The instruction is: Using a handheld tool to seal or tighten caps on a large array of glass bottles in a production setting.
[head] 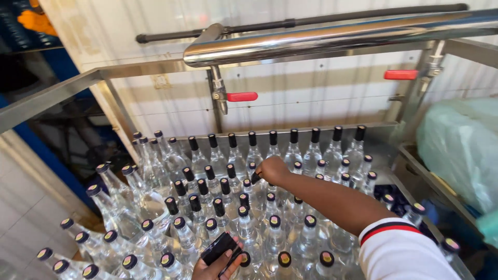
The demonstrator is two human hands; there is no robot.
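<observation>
Right hand: reaches far across the tray, fingers closed down over the top of one clear bottle in the middle rows; it grips a black cap there, as far as the view shows
Left hand: near edge, palm up, fingers curled around a small bunch of loose black caps; count in the bunch cannot be told, at least two
Step in hand: judged to be capping, one bottle at a time, with the supply of caps held in the left hand
Next move calls for: judged, a fresh cap passed from left hand to right, set square on a neck and pressed straight down so the neighbours are not knocked
Bottles: clear glass, dark tops, packed touching in rows; roughly sixty in view, exact count not possible because the arm hides some
Steel tray: holds all the bottles
Far rail: steel pipe with two red valve handles
Right side: one pale green plastic bag, beside the tray
</observation>
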